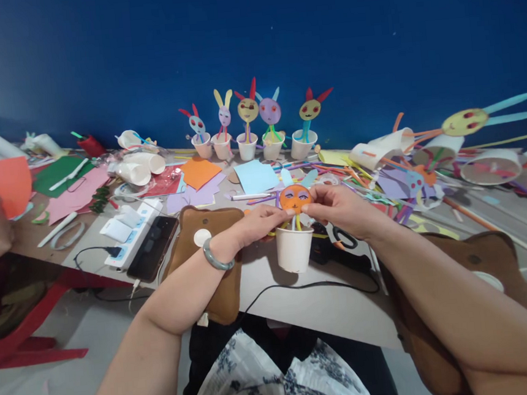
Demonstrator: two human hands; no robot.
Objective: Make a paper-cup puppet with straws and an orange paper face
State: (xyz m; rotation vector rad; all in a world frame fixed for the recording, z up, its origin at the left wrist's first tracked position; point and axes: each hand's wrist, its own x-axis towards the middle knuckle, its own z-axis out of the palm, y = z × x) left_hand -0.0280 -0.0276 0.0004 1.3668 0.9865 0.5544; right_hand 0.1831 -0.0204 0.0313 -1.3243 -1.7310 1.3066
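Grey table, strewn with paper sheets. Near side: white paper cup, upright. Left hand and right hand pinch opposite edges of orange paper face, just above cup rim. Farther back: five paper-faced figures in a row, then blue wall.

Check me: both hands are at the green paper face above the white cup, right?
Not quite: the head view shows an orange paper face, not green. The rest holds: left hand and right hand are at it, above the white cup.
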